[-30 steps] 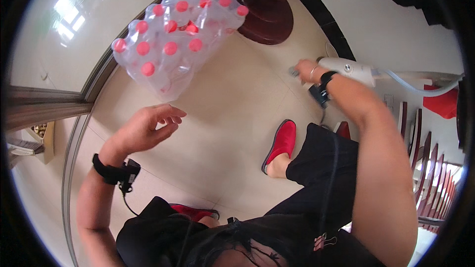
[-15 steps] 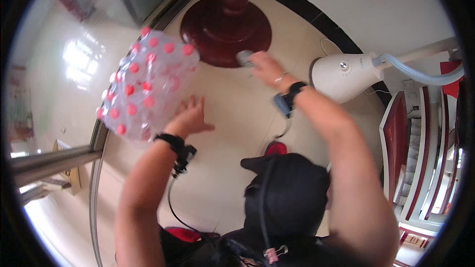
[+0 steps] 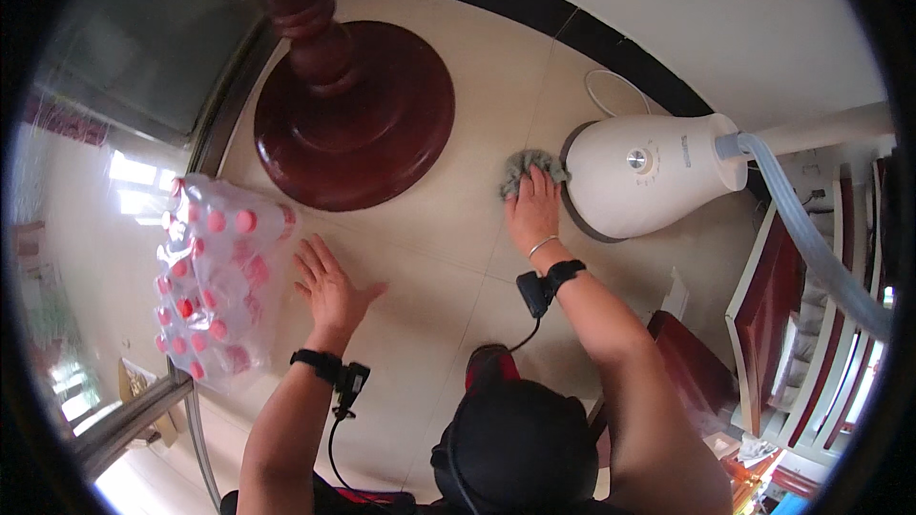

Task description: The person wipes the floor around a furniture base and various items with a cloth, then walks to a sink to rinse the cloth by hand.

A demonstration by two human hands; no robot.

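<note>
My right hand [image 3: 534, 215] presses a crumpled grey-green cloth [image 3: 523, 167] onto the tiled floor, its fingers bent over the cloth. Right beside the cloth is the dark base rim of a white garment steamer [image 3: 658, 176], with a dial on its body and a pale hose. My left hand [image 3: 329, 291] is open and empty, fingers spread, just right of a clear plastic-wrapped pack of bottles [image 3: 219, 277] with red caps. A small gap seems to lie between hand and pack. Both wrists carry a black strap with a small device and cable.
A round dark-red wooden stand base [image 3: 382, 143] with a turned post stands ahead. Glass door panels in a metal frame [image 3: 224, 124] run along the left. A white wall with black skirting [image 3: 611, 48] curves behind. Dark-red and white furniture [image 3: 773, 305] is at right, and a loose cable [image 3: 596, 91] lies behind the steamer.
My right hand has moved the cloth from beside the stand base to beside the steamer. My left hand has drawn away from the bottle pack's edge. The whole view has shifted.
</note>
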